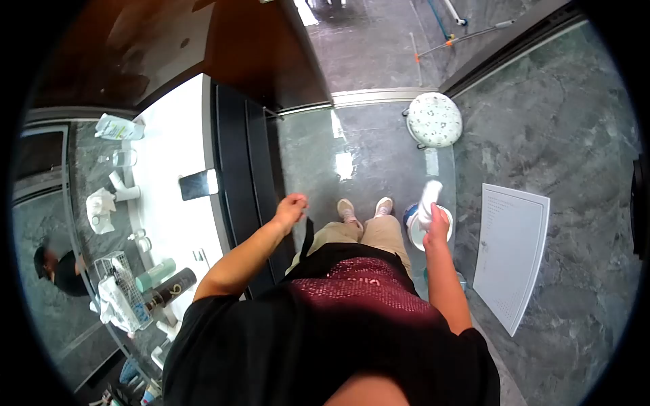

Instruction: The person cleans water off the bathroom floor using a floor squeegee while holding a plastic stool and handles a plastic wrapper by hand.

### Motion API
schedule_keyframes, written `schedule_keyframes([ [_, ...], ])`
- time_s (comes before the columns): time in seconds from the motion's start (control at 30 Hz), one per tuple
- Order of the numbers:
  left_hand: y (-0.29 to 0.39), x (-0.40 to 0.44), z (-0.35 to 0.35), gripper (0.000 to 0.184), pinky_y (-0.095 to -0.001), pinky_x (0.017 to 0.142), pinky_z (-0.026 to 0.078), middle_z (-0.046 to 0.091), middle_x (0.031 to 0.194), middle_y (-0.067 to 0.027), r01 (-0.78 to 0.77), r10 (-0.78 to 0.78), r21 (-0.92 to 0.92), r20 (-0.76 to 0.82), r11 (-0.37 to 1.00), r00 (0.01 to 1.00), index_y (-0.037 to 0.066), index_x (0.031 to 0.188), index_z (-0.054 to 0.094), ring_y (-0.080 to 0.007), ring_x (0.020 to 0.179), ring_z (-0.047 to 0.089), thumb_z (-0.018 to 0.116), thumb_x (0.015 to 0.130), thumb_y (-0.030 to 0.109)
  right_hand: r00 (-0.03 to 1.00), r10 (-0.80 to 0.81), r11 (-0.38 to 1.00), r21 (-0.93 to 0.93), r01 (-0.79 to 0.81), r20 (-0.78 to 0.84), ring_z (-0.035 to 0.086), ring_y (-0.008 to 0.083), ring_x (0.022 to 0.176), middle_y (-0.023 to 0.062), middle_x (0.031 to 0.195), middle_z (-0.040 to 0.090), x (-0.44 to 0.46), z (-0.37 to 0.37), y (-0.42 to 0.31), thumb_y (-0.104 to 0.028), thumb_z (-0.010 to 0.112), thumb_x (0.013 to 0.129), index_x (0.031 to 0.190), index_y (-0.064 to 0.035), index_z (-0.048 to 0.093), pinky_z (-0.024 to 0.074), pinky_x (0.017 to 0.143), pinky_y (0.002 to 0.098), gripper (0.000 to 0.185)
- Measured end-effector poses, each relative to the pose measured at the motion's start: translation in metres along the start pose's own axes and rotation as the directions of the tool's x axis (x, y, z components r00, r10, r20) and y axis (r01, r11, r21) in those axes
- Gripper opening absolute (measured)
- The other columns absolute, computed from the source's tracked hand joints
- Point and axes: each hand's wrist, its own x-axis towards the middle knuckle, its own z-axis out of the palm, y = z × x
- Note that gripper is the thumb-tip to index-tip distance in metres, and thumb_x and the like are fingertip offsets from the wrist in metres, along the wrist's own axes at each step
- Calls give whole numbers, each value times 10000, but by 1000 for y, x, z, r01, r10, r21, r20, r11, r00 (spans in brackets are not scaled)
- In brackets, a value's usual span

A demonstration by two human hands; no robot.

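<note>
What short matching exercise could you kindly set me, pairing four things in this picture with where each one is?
Things
1. Phone
2. Round patterned seat
3. White item
4. Green container

Places
A. Beside a dark cylinder
B. In the right hand
C. Flat at the front edge of the white counter
D. Near the doorway sill

Right pairs: 1-C, 2-D, 3-B, 4-A

Ahead of the left hand point(291, 208), open floor point(369, 152) leaves a passage between the dark cabinet front point(237, 162) and the round patterned object point(434, 120), while the white-rimmed bucket point(417, 238) near the right hand point(439, 228) and the white panel point(511, 257) farther right narrow that side.
</note>
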Motion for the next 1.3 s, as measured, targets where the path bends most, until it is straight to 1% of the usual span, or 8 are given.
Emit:
schedule_keyframes([
  [0.17,-32,-9,-25,112,-216,433,384,546,741,-4,78,-80,-38,-56,996,995,116,873,523,-86,515,464,504,850,224,994,-12,1000,-19,10,-105,503,183,849,102,945,513,20,22,-4,-129,576,726,1125,-8,396,422,732,291,454],
  [0.47,-10,12,12,94,-210,399,353,515,655,15,163,-163,85,-2,983,987,120,859,510,-78,463,439,510,851,213,961,-133,936,-349,42,-243,498,183,852,101,957,524,101,7,9,-135,472,706,1105,-48,457,410,750,302,409],
  [0.67,79,64,61,95,-201,433,358,509,677,29,-61,23,404,99,913,995,100,859,524,-59,510,443,533,835,191,992,27,918,-390,-73,-123,528,174,867,77,919,586,159,-42,9,-318,615,757,969,-84,593,416,755,294,316],
  [0.93,287,118,187,125,-207,513,411,531,758,0,-464,393,391,251,795,885,67,940,508,-74,592,475,510,847,151,968,19,679,-708,-195,-249,579,284,869,158,913,608,184,-144,-8,-344,583,722,956,-76,589,445,743,347,356],
  [1.0,333,125,213,211,-208,559,427,494,810,8,-605,535,305,285,736,795,58,1030,480,-70,684,479,535,832,103,939,-6,685,-686,-246,-343,571,302,877,166,919,603,182,-157,-18,-351,573,724,952,-65,583,442,749,355,366],
  [1.1,429,122,255,401,-217,660,421,520,913,-29,-824,747,388,375,412,550,41,1117,466,-98,743,493,632,760,119,891,-42,735,-618,-279,-452,569,304,875,169,920,601,184,-179,-9,-360,557,728,943,-53,580,439,760,357,375],
  [1.17,509,119,292,566,-258,772,408,533,1018,-77,-934,835,356,522,-30,172,36,1209,425,-160,894,503,676,707,112,854,-7,827,-483,-287,-520,588,269,819,156,890,611,177,-180,4,-318,591,722,936,-56,593,452,705,344,338],
  [1.3,657,76,402,710,-320,869,386,497,1155,-125,-860,792,205,529,-467,-304,25,1287,326,-194,1043,486,669,715,267,778,18,832,-422,-360,-628,582,229,796,139,866,610,119,-124,-21,-296,595,724,917,-46,599,447,691,324,316],
])
